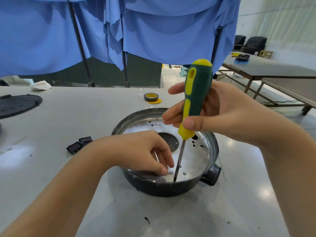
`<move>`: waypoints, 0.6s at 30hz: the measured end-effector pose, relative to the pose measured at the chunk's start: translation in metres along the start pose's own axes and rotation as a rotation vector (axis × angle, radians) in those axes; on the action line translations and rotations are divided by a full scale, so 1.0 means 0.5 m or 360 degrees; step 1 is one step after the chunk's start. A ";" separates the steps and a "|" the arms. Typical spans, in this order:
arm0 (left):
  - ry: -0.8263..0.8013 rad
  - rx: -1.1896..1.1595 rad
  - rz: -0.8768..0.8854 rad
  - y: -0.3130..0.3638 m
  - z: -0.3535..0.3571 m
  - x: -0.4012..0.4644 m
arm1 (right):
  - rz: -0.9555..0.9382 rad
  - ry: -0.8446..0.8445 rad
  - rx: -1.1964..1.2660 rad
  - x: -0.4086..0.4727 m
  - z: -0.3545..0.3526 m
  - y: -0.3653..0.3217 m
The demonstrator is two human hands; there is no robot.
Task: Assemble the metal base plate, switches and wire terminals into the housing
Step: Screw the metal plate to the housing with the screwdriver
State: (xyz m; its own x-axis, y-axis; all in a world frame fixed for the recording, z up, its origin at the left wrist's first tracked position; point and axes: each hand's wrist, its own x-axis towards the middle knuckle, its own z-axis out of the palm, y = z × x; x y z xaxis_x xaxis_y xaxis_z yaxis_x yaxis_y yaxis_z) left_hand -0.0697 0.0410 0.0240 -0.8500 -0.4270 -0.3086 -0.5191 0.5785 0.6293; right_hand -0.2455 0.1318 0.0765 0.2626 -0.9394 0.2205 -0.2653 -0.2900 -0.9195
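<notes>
Two switches (79, 144) lie at centre left, light and rigid, best pinched by the sides. A screwdriver (195, 106) is gripped by the right hand (213, 113); the plate (193, 156) is steadied by the left hand's (140, 151) curled fingertips, nothing visibly held.

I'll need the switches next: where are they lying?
In the head view, the two black switches lie on the table, left of the housing, just beyond the left hand's wrist.
</notes>
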 end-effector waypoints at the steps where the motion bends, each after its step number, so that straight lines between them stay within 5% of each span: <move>1: -0.0026 0.0018 -0.0001 0.000 0.001 0.002 | -0.0001 -0.0062 0.0029 -0.001 -0.001 0.001; 4: -0.0084 0.0039 -0.0010 0.003 0.008 0.009 | -0.0014 -0.0121 0.0009 0.001 0.004 0.000; 10: -0.0034 0.0034 0.0000 0.006 0.013 0.009 | -0.0206 0.0562 -0.0635 0.028 0.059 0.006; 18: 0.0053 -0.0413 0.0265 0.027 -0.002 -0.011 | -0.0300 0.0809 -0.0886 0.037 0.069 0.024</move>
State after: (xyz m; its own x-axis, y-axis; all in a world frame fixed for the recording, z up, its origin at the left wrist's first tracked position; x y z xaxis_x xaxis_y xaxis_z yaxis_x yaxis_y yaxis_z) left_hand -0.0718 0.0503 0.0349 -0.9157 -0.3664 -0.1653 -0.3291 0.4474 0.8316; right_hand -0.2119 0.1172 0.0581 -0.0727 -0.7947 0.6026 -0.7206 -0.3759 -0.5827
